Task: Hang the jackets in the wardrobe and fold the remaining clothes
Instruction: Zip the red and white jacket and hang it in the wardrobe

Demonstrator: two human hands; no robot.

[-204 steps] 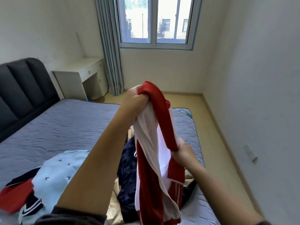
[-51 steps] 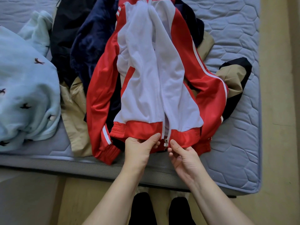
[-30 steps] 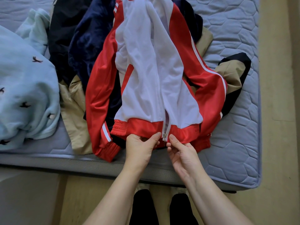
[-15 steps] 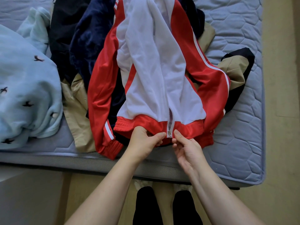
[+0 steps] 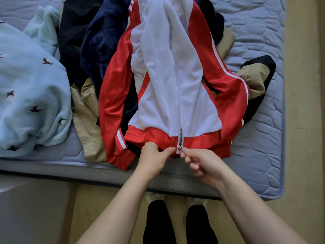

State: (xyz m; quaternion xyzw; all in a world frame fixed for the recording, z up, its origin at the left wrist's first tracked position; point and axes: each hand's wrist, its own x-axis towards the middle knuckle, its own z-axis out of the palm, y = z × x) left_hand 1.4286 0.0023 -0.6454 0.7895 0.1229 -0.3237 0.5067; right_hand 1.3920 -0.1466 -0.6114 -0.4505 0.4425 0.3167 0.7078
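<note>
A red and white track jacket [image 5: 168, 88] lies front-up on a pile of clothes at the near edge of the bed, its hem toward me. My left hand [image 5: 154, 157] pinches the red hem just left of the zipper. My right hand [image 5: 200, 162] pinches the zipper pull [image 5: 179, 148] at the bottom of the zip. Under the jacket lie a navy garment [image 5: 100, 43] and a tan and black jacket [image 5: 255, 76].
A light blue sweatshirt with small bird prints [image 5: 29, 95] lies bunched at the left. The grey quilted mattress [image 5: 260, 138] shows bare at the right, with wooden floor [image 5: 304, 120] beyond its edge. My legs and feet stand below the bed edge.
Earlier I held the jacket up in the air; now it lies flat on the bed. In the last second both hands stayed at the hem, and my right fingers closed on the zipper pull.
</note>
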